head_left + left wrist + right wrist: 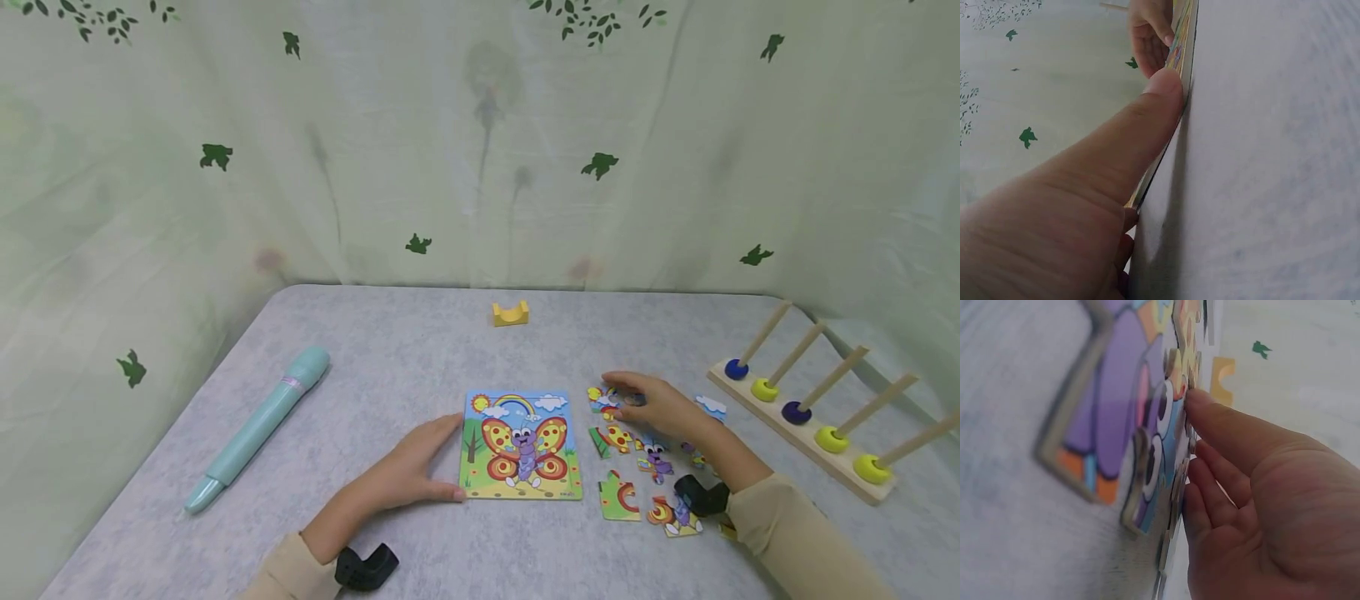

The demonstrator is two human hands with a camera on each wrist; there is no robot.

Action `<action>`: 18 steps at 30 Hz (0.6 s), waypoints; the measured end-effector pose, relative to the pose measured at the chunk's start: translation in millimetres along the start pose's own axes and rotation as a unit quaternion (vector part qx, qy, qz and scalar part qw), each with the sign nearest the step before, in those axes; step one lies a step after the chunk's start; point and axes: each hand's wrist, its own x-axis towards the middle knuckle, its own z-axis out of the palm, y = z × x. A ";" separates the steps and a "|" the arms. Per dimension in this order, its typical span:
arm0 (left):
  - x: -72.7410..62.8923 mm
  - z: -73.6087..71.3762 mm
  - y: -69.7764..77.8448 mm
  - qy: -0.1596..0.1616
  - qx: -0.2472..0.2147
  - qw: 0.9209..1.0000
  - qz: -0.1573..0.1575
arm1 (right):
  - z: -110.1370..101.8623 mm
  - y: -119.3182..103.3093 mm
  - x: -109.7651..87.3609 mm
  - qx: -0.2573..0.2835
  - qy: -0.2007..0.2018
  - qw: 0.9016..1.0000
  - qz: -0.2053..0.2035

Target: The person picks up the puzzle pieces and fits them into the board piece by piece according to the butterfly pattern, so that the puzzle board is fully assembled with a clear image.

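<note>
A square butterfly picture board lies flat in the middle of the table. My left hand rests along its left side, the thumb touching the edge near the lower corner and the fingers stretched toward the upper corner. To the board's right, my right hand has thumb and index finger around a puzzle piece with a sun on it, low over the table. In the right wrist view, the thumb reaches the pieces while the other fingers bend behind it. Part of the held piece is hidden.
More loose puzzle pieces, such as a green one and one with the butterfly's face, lie below the right hand. A wooden peg rack with beads stands at the right. A turquoise pen-shaped object lies left; a yellow block sits at the back.
</note>
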 end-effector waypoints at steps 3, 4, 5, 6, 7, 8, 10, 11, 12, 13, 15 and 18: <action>0.0 0.6 -1.0 -0.002 0.021 1.000 0.021 | 1.2 2.5 -0.1 -0.008 0.001 1.000 -0.011; -0.2 0.7 -1.3 -0.003 0.025 0.999 0.024 | 1.4 3.0 -0.2 -0.011 0.001 1.000 -0.017; -0.4 0.8 -1.4 -0.005 0.027 0.999 0.025 | 1.6 3.3 -0.3 -0.017 0.002 1.000 -0.023; -0.7 0.9 -1.6 -0.007 0.030 0.999 0.025 | 1.7 3.6 -0.3 -0.024 0.003 0.999 -0.028; -0.9 0.9 -1.6 -0.009 0.032 0.999 0.024 | 2.0 3.3 -0.3 -0.028 0.005 0.999 -0.030; -1.2 0.9 -1.5 -0.012 0.034 0.999 0.023 | 2.0 2.7 -0.3 -0.035 0.007 0.999 -0.031; -1.6 0.7 -1.3 -0.015 0.035 0.999 0.016 | 1.5 0.8 -0.4 -0.053 0.008 0.998 -0.031; -1.8 0.7 -1.2 -0.015 0.035 0.999 0.015 | 1.2 -0.5 -0.4 -0.060 0.010 0.998 -0.026; -2.0 0.6 -1.2 -0.015 0.035 0.999 0.014 | 0.5 -2.3 -0.5 -0.064 0.011 0.998 -0.020; -2.1 0.5 -1.1 -0.015 0.035 0.999 0.013 | -0.4 -4.2 -0.7 -0.066 0.012 0.998 -0.014; -2.1 0.3 -0.8 -0.015 0.035 0.999 0.012 | -2.7 -7.9 -1.1 -0.068 0.017 0.998 -0.008; -1.3 0.1 -0.7 -0.016 0.038 0.999 0.012 | -6.5 -14.7 -2.5 -0.063 0.030 0.997 -0.023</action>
